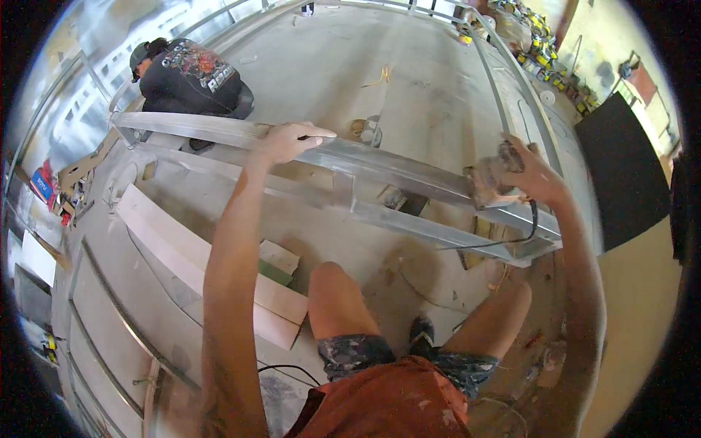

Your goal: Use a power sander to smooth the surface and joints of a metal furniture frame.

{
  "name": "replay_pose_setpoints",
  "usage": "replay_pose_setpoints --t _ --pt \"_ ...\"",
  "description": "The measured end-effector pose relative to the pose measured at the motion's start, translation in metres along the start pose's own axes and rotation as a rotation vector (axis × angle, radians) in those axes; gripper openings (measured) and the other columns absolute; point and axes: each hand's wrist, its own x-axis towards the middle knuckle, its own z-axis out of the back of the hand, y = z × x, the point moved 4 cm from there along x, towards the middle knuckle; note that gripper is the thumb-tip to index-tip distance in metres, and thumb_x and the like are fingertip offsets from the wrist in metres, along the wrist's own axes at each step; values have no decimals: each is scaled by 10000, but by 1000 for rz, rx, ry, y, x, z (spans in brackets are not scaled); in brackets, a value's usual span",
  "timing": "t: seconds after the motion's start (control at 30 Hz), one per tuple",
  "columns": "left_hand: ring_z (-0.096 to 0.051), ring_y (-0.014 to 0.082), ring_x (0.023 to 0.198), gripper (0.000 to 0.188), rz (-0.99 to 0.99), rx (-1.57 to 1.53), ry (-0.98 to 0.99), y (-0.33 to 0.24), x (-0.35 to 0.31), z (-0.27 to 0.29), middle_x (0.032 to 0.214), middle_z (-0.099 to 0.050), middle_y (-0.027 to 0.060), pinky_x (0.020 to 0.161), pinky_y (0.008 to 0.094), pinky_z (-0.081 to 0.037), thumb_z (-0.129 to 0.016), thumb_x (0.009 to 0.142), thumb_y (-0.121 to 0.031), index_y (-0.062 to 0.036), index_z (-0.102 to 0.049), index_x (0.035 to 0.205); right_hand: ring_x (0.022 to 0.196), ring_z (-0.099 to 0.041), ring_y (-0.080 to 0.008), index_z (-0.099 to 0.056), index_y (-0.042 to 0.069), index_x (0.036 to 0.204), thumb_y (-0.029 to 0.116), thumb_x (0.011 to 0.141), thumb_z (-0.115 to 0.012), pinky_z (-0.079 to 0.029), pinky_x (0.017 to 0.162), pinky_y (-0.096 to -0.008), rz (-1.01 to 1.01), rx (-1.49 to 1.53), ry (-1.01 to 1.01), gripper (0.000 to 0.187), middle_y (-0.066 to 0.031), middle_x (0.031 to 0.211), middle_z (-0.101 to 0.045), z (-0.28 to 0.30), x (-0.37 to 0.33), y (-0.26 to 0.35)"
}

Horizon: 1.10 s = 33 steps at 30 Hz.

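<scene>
Although the long, silver-grey metal frame (420, 226), directly beneath the left grip (285, 142) and right grip (529, 174), appears joined at its visible corners, the finish along its flat top rail (394, 166) cannot be judged complete. Left grip lies over that rail; closure undetermined. Right grip is wrapped round a dusty, blocky, black-corded hand tool (485, 182) at the rail; work there appears unfinished.

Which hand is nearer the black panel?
Right. The right hand is on the power tool, a little left of the black panel; the left hand is on the beam, much farther left.
</scene>
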Motion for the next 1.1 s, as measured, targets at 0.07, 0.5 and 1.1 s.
replay_pose_setpoints --t 0.07,0.5,1.1 --pt "-611 253 1125 271 -22 -51 33 -14 11 -6 1196 -668 88 1005 371 -442 -577 981 -252 -136 -717 1182 1077 -626 -292 -375 101 1524 434 781 -759 -479 948 -371 57 -48 59 901 -217 1253 -597 11 13 -62" --pt "-590 343 1184 438 398 152 -430 2 6 -6 1244 -670 86 955 479 -481 -376 1016 -443 -234 -605 1326 660 -537 -105 -701 124 1002 434 824 -709 -419 490 -289 -14 348 646 357 -16 763 -586 -65 180 102" --pt "-580 411 1174 487 250 -21 -761 26 -20 -5 1421 -533 155 959 506 -470 -345 1015 -339 -210 -442 1475 528 -476 -113 -704 120 1080 427 756 -782 -396 490 -256 255 416 679 453 -39 783 -589 -130 241 280"
